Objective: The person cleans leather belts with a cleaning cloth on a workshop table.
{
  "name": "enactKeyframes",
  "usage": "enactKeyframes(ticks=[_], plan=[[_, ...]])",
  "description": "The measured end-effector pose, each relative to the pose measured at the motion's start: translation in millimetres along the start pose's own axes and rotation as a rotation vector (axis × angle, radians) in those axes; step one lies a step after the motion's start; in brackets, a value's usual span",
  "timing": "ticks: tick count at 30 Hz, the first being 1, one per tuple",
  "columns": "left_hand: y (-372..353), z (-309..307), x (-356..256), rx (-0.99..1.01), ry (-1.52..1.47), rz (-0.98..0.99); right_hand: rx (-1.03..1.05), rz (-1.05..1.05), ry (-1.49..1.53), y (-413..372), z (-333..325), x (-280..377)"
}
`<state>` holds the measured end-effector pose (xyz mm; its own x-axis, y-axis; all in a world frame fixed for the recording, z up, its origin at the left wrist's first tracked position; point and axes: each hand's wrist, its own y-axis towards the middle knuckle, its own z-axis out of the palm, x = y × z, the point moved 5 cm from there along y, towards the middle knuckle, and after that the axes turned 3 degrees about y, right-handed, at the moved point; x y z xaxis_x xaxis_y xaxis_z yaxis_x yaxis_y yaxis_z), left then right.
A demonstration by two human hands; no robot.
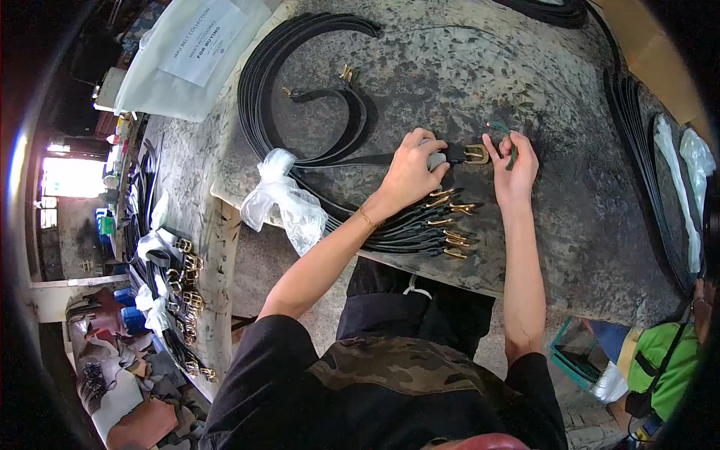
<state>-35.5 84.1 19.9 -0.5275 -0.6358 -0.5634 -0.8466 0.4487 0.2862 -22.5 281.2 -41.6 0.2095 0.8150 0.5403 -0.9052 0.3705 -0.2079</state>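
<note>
2 bare arms (pixel 322 255) reach up to mid frame; left hand (pixel 411 171) clenched, knuckles up; right hand (pixel 514 169) just beside, fingers curled, thumb out.

The person is wearing a black short-sleeved top (pixel 259 360) — camouflage in front — and a gold bracelet (pixel 367 218) near the left hand (pixel 409 174).

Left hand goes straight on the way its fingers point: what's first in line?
The left hand points at the brass buckle of the strap it pinches; likely that first, with the right hand just beyond.
</note>
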Motion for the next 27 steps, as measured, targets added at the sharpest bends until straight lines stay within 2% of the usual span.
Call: enactKeyframes(ticks=[6,8,14,24,27], plan=[[-5.9,0.5,6.9,0.002,-0.117,-0.09,-0.013,0.006,-0.024,-3.6,6.4,2.6],[-10.5,-3.3,4.1,-0.116,0.028,-0.066,-0.028,0.009,-0.071,-6.5,12.3,4.8],[-12.1,-1.2,5.5,-0.091,0.033,-0.024,0.039,-0.008,-0.039,0.9,0.5,0.4],[-12.5,-1.3,4.5,-0.084,0.016,-0.022,0.032,-0.013,-0.096,-1.4,3.5,5.1],[-12.9,-2.8,3.9,-0.09,0.02,0.006,0.045,-0.072,-0.142,-3.5,12.6,14.3]])
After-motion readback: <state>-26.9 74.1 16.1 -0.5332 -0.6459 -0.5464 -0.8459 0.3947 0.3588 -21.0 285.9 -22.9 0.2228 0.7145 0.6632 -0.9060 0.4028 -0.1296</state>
